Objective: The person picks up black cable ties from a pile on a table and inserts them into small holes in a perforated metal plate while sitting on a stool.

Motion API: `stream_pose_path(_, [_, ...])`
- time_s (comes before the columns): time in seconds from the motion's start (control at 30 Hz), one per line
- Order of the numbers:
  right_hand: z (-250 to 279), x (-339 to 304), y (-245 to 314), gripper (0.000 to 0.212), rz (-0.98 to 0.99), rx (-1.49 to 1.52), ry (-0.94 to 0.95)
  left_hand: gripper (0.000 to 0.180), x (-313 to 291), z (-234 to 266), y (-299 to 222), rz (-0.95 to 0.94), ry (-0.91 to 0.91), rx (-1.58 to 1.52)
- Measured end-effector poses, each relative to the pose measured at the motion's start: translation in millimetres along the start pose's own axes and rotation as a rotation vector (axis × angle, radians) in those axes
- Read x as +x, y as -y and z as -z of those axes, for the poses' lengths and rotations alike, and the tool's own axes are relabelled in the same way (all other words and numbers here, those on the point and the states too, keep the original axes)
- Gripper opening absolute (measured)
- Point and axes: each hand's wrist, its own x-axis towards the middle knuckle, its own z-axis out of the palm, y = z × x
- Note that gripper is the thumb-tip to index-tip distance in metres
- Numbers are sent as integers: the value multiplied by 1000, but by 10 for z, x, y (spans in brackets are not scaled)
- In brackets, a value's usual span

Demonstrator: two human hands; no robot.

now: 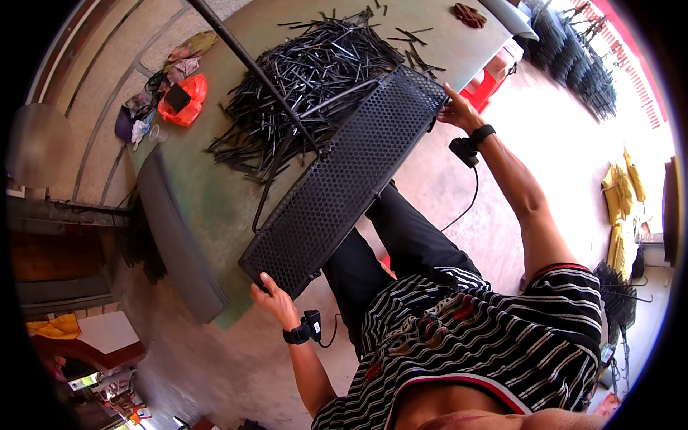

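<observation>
A long black perforated panel [352,175] with a raised rim lies slantwise in front of me, held at its two ends. My left hand [276,301] is closed on the near left end, its thumb on top of the rim. At the far right end, my right hand [459,111] grips the corner; its fingers are partly hidden behind the panel. Thin black rods [266,179] join the panel's far side, and a long black pole [247,61] runs from there up to the top left. Just beyond sits a big heap of thin black strips [315,79].
The heap rests on a greenish table [208,215] with a grey curved sheet [175,236] along its left edge. An orange bag [188,97] and cloths lie at the left. Brown gloves or cloth [469,14] lie at the far edge. Black wire racks [570,61] are stacked at right.
</observation>
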Motion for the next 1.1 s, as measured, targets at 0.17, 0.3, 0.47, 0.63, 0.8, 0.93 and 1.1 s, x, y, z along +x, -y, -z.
stream_pose_path(0.17, [-160, -273, 166, 36, 155, -54, 49, 52, 78, -87, 322, -49, -46, -73])
stream_pose_path(0.3, [-90, -705, 290, 36, 233, -166, -11, 50, 204, -67, 405, -15, -1, -130])
stream_pose_path(0.47, [65, -1324, -145, 38, 190, -69, -6, 41, 568, 161, 528, -97, 141, -99])
stream_pose_path(0.63, [187, -1492, -681, 41, 45, 21, -47, 39, 879, 373, 394, -252, 122, 2])
stream_pose_path(0.8, [199, -1476, -671, 47, -4, -44, 8, 45, 989, 295, 458, -143, 112, -27])
stream_pose_path(0.93, [247, -1446, -425, 60, -132, -316, 96, 48, 963, 276, 472, 6, 103, -136])
stream_pose_path(1.1, [216, -674, 461, 49, 508, -1310, -94, 41, 962, 379, 363, -13, 208, -77])
